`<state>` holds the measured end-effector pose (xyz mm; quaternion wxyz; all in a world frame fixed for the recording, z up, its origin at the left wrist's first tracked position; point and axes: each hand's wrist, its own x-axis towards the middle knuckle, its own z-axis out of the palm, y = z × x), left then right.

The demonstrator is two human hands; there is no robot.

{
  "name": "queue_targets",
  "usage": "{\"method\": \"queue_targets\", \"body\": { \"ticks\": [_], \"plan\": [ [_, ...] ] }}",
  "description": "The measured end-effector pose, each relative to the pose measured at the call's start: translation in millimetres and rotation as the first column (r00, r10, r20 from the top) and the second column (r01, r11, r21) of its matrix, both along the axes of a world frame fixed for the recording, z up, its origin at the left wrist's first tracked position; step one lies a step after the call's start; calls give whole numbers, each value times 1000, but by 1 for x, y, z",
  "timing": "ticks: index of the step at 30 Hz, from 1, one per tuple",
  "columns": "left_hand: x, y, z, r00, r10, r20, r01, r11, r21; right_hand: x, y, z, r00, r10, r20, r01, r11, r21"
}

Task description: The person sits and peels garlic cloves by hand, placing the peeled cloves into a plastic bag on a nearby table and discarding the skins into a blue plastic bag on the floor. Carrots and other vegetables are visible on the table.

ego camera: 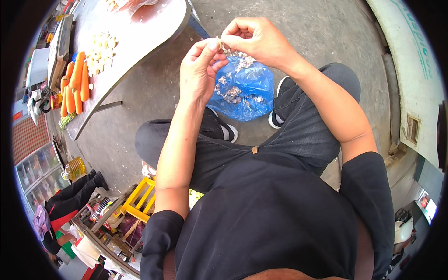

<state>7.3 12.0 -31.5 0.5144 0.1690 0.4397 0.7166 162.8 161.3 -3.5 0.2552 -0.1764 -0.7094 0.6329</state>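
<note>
My left hand (pixel 201 68) is raised over the floor, a small garlic clove (pixel 219 40) pinched between its thumb and fingers. From the other side, my right hand (pixel 260 43) grips the same clove at its papery skin; the fingers hide most of it. Below both hands, between my shoes, a blue plastic bag (pixel 252 110) lies on the concrete with loose garlic skins (pixel 232 95) scattered over it. Peeled garlic cloves (pixel 101 52) are heaped on the metal-edged table to the left.
Beside the cloves on the table (pixel 140 38) lie several carrots (pixel 75 82) and a bunch of green stalks (pixel 66 120). A plastic bag (pixel 143 7) rests at its far end. An oil jug (pixel 75 168), a yellow crate (pixel 140 199) and another person (pixel 68 203) are at lower left.
</note>
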Motion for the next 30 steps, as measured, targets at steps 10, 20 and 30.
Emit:
{"method": "queue_targets", "body": {
  "ticks": [10, 20, 30],
  "plan": [
    [-6, -2, 1, 997, -64, 53, 65, 998, -13, 2, 2, -1, 987, -126, 99, 108, 980, 169],
    [-4, -2, 5, 998, -29, 63, 29, 1000, -9, 0, -1, -2, 987, -148, 59, 119, 931, 344],
    [10, 3, 10, 961, 17, -277, -45, 995, -94, 0, -8, -2, 991, -121, 52, 89, 907, 412]
  ]
}}
